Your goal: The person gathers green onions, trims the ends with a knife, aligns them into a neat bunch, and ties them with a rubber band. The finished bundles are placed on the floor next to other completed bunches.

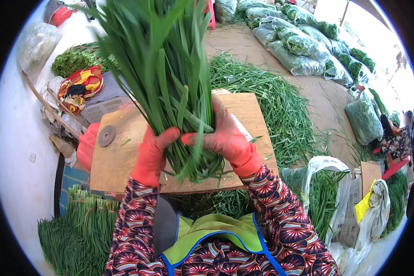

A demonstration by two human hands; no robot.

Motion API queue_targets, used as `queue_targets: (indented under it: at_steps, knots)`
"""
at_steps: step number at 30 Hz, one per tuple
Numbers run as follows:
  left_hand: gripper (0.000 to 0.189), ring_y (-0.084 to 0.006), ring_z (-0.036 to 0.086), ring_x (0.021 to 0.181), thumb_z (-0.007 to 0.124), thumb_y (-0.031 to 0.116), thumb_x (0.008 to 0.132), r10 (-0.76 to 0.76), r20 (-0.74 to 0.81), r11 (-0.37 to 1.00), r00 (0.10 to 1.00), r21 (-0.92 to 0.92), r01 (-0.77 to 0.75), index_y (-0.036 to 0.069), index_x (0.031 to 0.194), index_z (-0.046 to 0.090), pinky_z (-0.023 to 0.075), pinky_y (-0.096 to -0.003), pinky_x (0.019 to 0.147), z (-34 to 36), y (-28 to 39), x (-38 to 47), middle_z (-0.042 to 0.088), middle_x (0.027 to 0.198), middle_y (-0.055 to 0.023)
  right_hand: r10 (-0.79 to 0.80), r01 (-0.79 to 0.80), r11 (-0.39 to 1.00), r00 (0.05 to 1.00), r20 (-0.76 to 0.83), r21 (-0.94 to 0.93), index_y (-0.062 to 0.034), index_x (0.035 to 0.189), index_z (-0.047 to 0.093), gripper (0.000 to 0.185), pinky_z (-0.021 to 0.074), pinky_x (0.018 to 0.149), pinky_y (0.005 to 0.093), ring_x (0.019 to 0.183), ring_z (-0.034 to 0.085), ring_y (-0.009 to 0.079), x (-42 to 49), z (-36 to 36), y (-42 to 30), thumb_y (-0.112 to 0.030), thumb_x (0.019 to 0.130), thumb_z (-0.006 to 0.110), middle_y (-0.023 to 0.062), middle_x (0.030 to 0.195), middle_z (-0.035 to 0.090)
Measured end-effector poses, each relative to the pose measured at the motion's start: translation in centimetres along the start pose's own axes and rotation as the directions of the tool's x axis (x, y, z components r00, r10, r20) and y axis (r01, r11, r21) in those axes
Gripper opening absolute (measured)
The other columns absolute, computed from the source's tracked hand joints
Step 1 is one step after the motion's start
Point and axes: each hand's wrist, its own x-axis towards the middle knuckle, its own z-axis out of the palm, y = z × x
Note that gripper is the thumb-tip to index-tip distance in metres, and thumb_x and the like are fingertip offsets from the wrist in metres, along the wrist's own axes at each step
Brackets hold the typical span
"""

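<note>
My left hand (155,151) and my right hand (224,138), both in red rubber gloves, are closed around a thick bunch of long, flat green leaves (165,76), likely garlic chives. The thumbs meet at the near side of the bunch, close to its lower end. The leaves fan upward and away from me, some of them blurred. Beneath is a wooden board (241,107). A dark round disc (106,136) lies on its left part, with a small leaf scrap beside it. The fingers behind the bunch are partly hidden.
Loose leaves (276,107) are heaped on the floor behind and right of the board. Tied bundles (93,214) stand at lower left, near a red plastic container (88,148). Filled clear bags (296,51) lie at upper right. A person (398,138) sits at far right.
</note>
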Motion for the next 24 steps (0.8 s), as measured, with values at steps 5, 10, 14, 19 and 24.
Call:
queue_targets:
  at_steps: [5, 10, 14, 19, 24]
  knots:
    - [0.067, -0.0234, 0.053, 0.113, 0.073, 0.015, 0.077, -0.099, 0.259, 0.925, 0.961, 0.381, -0.008, 0.003, 0.135, 0.041, 0.0418, -0.0368, 0.097, -3.3, -0.6, 3.2, 0.053, 0.128, -0.0096, -0.211, 0.209, 0.966, 0.977, 0.003, -0.154, -0.0042, 0.14, 0.031, 0.105, 0.0337, 0.106, 0.0348, 0.126, 0.041, 0.0199, 0.1, -3.7, 4.2, -0.023, 0.056, 0.091, 0.007, 0.135, 0.045]
    - [0.079, -0.0191, 0.05, 0.115, 0.079, 0.022, 0.072, -0.232, 0.297, 0.937, 0.926, 0.325, 0.13, 0.004, 0.138, 0.038, 0.0417, -0.0349, 0.097, -2.2, -4.7, 5.9, 0.052, 0.128, -0.009, 0.119, -0.131, 0.945, 0.991, 0.06, 0.3, -0.0078, 0.138, 0.038, 0.07, 0.0424, 0.097, 0.0341, 0.119, 0.047, 0.0195, -1.6, -7.6, 15.2, -0.036, 0.08, 0.068, 0.0083, 0.133, 0.047]
    - [0.075, -0.0196, 0.055, 0.109, 0.078, 0.023, 0.072, -0.072, 0.207, 0.945, 0.976, 0.326, 0.001, 0.002, 0.134, 0.042, 0.0448, -0.0341, 0.093, 1.2, -3.6, 6.1, 0.056, 0.122, -0.0103, 0.066, 0.006, 0.74, 0.995, -0.081, 0.673, -0.0054, 0.133, 0.042, 0.046, 0.0533, 0.078, 0.0334, 0.095, 0.06, 0.0202, 1.0, -5.6, 12.4, -0.035, 0.097, 0.045, 0.0077, 0.114, 0.059]
    - [0.061, -0.0202, 0.056, 0.106, 0.069, 0.022, 0.08, -0.049, 0.165, 0.987, 0.985, 0.159, 0.022, 0.003, 0.133, 0.044, 0.0454, -0.0324, 0.093, -2.8, -8.9, 6.9, 0.058, 0.12, -0.0081, -0.3, 0.253, 0.928, 0.943, -0.145, -0.275, -0.0036, 0.127, 0.045, 0.042, 0.0515, 0.078, 0.0382, 0.094, 0.06, 0.025, -0.5, -3.5, 7.4, -0.028, 0.093, 0.049, 0.011, 0.11, 0.059]
    - [0.055, -0.0216, 0.049, 0.118, 0.05, 0.043, 0.093, 0.016, 0.131, 0.885, 0.991, -0.464, 0.047, 0.007, 0.135, 0.044, 0.0392, -0.0344, 0.1, -6.2, -11.1, 8.3, 0.05, 0.133, -0.0072, -0.209, 0.101, 0.481, 0.978, -0.002, -0.871, 0.0001, 0.116, 0.05, 0.037, 0.0495, 0.073, 0.0423, 0.088, 0.061, 0.0301, 3.6, -1.2, 2.7, -0.02, 0.085, 0.054, 0.0161, 0.098, 0.061]
